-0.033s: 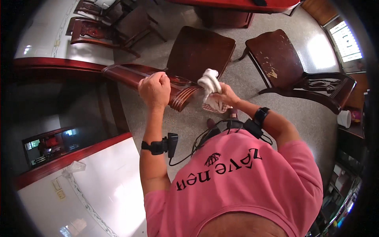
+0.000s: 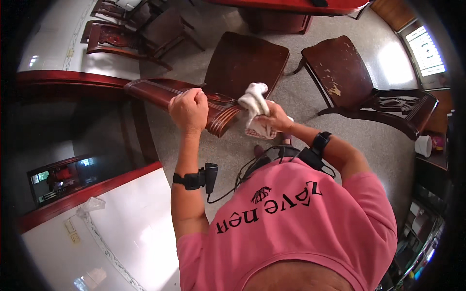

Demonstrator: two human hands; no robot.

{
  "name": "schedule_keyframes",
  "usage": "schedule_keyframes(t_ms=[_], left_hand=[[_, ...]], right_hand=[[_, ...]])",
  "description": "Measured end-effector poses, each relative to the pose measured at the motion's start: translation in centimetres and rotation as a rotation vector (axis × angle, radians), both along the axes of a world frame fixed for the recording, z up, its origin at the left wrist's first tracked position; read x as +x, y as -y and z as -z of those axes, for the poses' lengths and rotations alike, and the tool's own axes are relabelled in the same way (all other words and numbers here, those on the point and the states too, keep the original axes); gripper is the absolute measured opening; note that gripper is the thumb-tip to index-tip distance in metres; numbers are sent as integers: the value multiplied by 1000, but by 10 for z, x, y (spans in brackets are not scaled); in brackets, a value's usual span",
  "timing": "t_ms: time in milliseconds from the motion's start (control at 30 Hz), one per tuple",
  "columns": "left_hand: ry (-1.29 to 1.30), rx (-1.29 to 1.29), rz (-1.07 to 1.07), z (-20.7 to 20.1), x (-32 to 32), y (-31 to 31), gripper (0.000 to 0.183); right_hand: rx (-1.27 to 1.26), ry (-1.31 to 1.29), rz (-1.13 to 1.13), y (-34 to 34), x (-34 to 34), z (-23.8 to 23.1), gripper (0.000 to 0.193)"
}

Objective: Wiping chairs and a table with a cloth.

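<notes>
A dark reddish wooden chair stands before me, its seat (image 2: pixel 245 63) beyond its curved backrest (image 2: pixel 150 94). My left hand (image 2: pixel 189 111) is closed over the top of that backrest, near its middle. In my right hand (image 2: pixel 275 118) is a bunched white cloth (image 2: pixel 254 101) with a red-checked part hanging below. The cloth is against or just beside the right end of the backrest; I cannot tell whether it touches. My right fingers are partly hidden by the cloth.
To the right stands another wooden chair (image 2: pixel 340 72) with a worn seat. More chairs (image 2: pixel 119 39) are at the far left, and a red table (image 2: pixel 291 6) is at the far edge. A red-framed dark opening (image 2: pixel 87 131) lies left. A white bin (image 2: pixel 423 145) sits at right.
My right hand and the cloth have shifted slightly left, closer to the backrest's right end. My left hand stays on the backrest, with barely any movement.
</notes>
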State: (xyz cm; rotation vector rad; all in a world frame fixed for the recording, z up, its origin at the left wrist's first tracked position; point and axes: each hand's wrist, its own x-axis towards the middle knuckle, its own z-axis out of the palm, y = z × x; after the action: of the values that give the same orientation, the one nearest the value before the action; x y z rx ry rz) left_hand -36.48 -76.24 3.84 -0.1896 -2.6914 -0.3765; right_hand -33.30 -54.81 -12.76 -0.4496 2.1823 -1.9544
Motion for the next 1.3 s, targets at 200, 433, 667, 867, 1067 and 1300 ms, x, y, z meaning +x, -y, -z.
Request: schedule_keyframes(t_ms=[200, 433, 667, 867, 1067, 1300], left_hand=[[10, -13, -11, -4, 1, 0, 17], [42, -19, -29, -4, 1, 2, 16], [71, -23, -40, -8, -1, 1, 16], [102, 17, -50, -3, 0, 6, 17], [67, 23, -35, -7, 1, 1, 17], [89, 46, -48, -7, 1, 2, 17]], right_hand=[[202, -207, 97, 38, 0, -32, 57], [233, -41, 39, 32, -10, -6, 54], [25, 199, 42, 17, -6, 37, 42], [106, -151, 39, 35, 1, -14, 64], [70, -11, 44, 35, -5, -10, 66], [-100, 45, -60, 32, -16, 21, 61]])
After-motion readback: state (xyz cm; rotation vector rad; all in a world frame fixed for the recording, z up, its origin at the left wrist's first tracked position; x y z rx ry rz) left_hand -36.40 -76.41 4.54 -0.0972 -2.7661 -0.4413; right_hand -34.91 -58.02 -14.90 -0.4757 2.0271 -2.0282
